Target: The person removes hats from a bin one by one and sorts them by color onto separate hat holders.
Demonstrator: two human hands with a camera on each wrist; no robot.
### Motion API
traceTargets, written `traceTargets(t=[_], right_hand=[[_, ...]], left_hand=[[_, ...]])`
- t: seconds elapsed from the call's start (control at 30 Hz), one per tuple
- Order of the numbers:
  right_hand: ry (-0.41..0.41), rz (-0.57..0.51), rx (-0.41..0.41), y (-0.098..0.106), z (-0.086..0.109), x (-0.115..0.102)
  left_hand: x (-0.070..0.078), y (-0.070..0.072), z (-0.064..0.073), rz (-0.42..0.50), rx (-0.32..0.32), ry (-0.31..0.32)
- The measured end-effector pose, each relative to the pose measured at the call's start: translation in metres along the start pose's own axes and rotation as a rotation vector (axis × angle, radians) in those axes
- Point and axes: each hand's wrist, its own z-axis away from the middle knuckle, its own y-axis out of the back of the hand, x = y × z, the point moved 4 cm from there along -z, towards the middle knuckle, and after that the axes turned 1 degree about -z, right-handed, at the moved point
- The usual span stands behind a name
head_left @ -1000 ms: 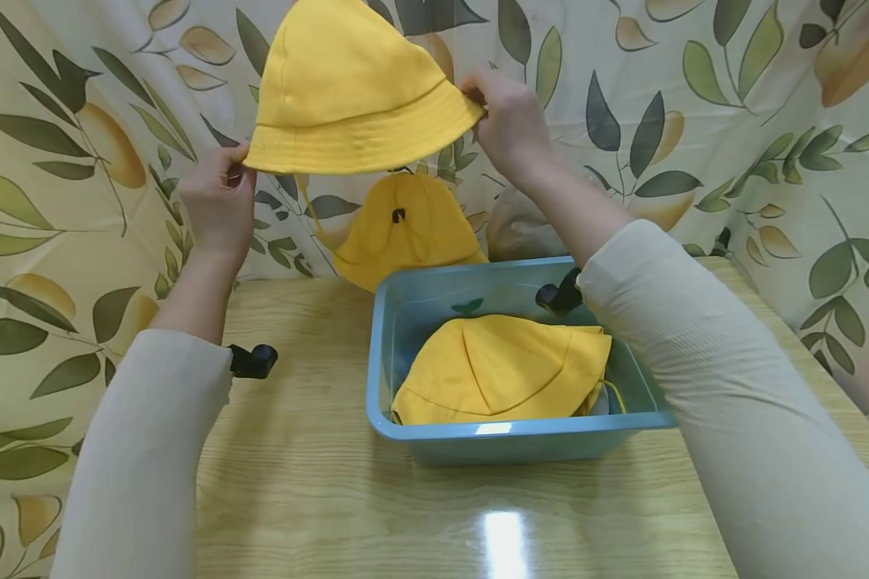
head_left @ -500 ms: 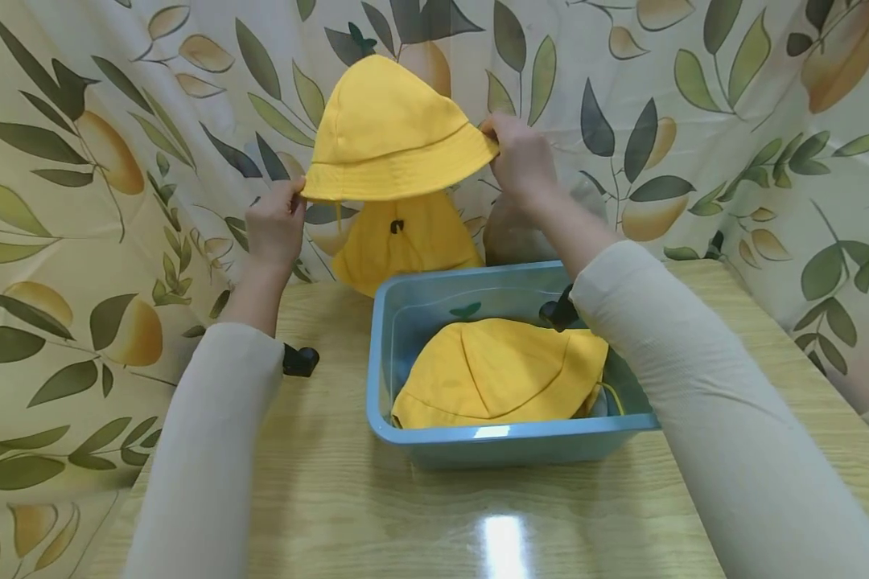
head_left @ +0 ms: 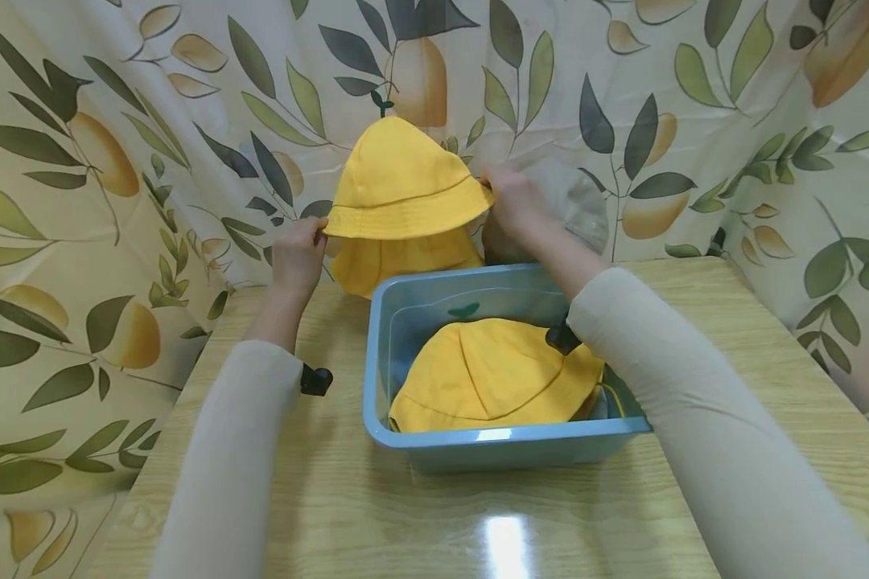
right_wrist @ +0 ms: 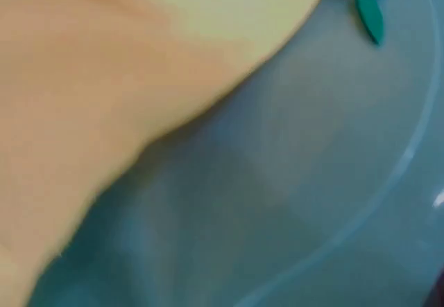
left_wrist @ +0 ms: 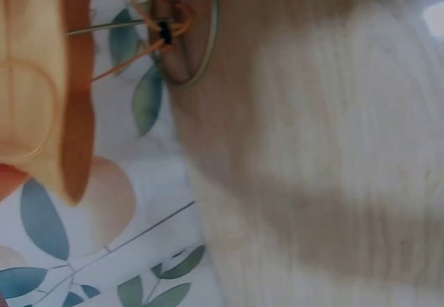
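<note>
A yellow bucket hat (head_left: 405,173) with a small green sprout (head_left: 381,103) on its crown hangs in the air, crown up, at the back of the table. My left hand (head_left: 297,257) pinches its brim at the left; my right hand (head_left: 517,201) pinches the brim at the right. Another yellow hat (head_left: 405,261) stands right behind it, mostly hidden. In the left wrist view a wire loop (left_wrist: 208,50) and a cord with a black toggle (left_wrist: 165,33) show near the table's back edge. A further yellow hat (head_left: 485,378) lies in the blue bin, its green sprout (right_wrist: 370,9) against the wall.
The blue plastic bin (head_left: 514,435) stands mid-table under my right forearm. A pale rounded thing (head_left: 579,205) sits behind my right hand. A leaf-patterned curtain (head_left: 753,209) closes off the back and sides of the wood-grain table (head_left: 376,523).
Both hands have lowered the held hat and brought it slightly right, in front of the standing yellow hat. The left hand has moved right and down. The bin's hat stays put.
</note>
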Motion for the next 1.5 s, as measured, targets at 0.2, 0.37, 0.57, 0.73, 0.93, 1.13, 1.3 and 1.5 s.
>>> traceTargets(t=[0.2,0.37,0.57,0.73,0.93,1.13,1.3,1.5], right_hand=[[-0.027,0.003,-0.154,-0.018,0.009,0.004],[0.040,0.085,-0.202,-0.022,0.013,0.002],[0.132,0.196,-0.363,-0.027,0.014,-0.006],[0.254,0.174,-0.411,-0.033,0.019,-0.010],[0.263,0.169,-0.419,-0.033,0.022,-0.010],[0.213,0.152,-0.528,-0.031,0.020,-0.009],[0.163,0.111,-0.622,-0.023,0.018,-0.008],[0.153,0.055,-0.663,-0.010,0.017,-0.014]], left_hand=[[-0.003,-0.014,0.013,0.025,-0.144,0.120],[-0.006,-0.023,0.023,0.003,-0.223,0.138],[-0.009,-0.028,0.033,-0.013,-0.263,0.148],[-0.010,-0.030,0.037,-0.009,-0.312,0.176],[-0.010,-0.031,0.036,-0.012,-0.360,0.172],[-0.008,-0.024,0.038,0.010,-0.419,0.168],[-0.002,-0.017,0.042,0.055,-0.410,0.137],[0.003,-0.009,0.047,0.106,-0.490,0.134]])
